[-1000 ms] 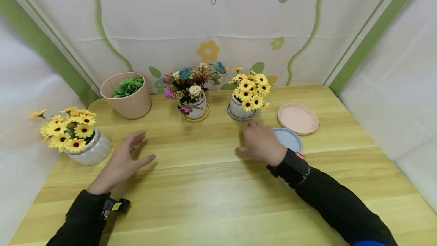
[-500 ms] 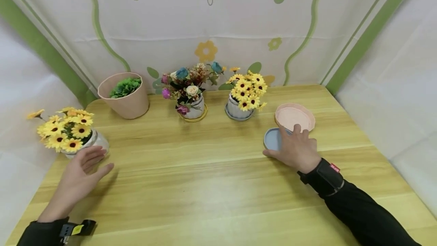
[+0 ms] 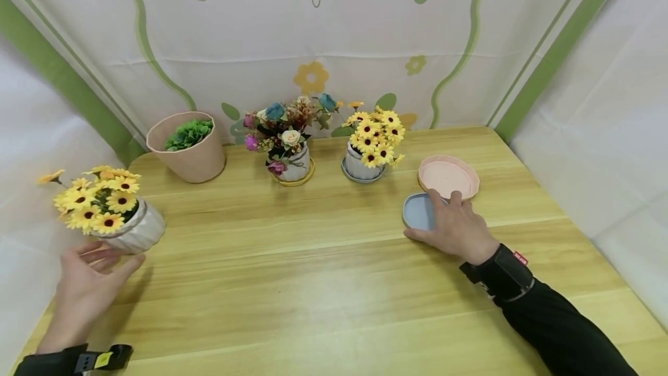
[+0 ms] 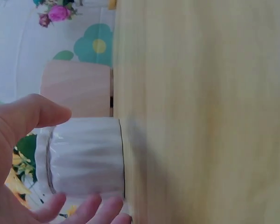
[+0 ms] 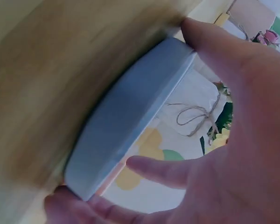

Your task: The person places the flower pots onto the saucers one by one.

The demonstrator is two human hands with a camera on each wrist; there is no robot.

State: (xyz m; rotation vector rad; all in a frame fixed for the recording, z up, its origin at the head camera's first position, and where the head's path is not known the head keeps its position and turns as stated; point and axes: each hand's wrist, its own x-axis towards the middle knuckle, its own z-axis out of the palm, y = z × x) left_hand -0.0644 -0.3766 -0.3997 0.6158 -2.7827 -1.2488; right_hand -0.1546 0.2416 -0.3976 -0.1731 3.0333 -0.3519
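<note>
At 2 o'clock on the bench (image 3: 292, 289): right hand (image 3: 459, 228) clamped on blue saucer (image 3: 417, 212); pink saucer (image 3: 449, 176) crowds its 1 o'clock edge. At 9: left hand (image 3: 83, 286), fingers apart, beside near daisy pot (image 3: 142, 230), contact unclear. Pink planter (image 3: 200, 158) at 10, mixed-flower pot (image 3: 296, 168) at 11.

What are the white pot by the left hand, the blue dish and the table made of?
White pot: probably glossy glazed ceramic; its ridges catch the light.
Blue dish: maybe ceramic or plastic; it looks smooth and plain, so I can't be sure.
Table: wood or wood-look laminate; streaky grain, soft shine.
</note>
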